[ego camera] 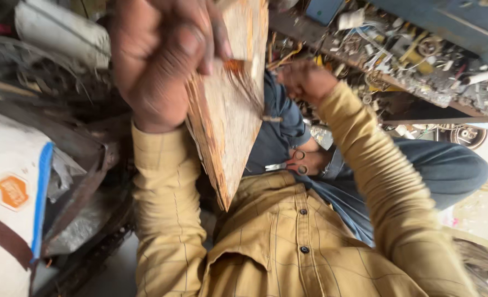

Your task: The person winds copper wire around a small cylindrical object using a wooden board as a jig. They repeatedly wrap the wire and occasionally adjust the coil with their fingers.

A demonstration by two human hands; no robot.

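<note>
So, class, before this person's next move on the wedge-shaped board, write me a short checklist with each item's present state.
1. Left hand grips the board firmly: ok, fingers wrapped over its upper edge.
2. Right hand holds strands coming off the board: cannot tell, blurred.
3. Scissors close by: ok, lying on the lap.
4. Board's point clear of the shirt: cannot tell.
5. Cluttered shelf clear of the right elbow: ok.

One head-worn camera looks steeply down, very close, over the person's chest and lap
</note>
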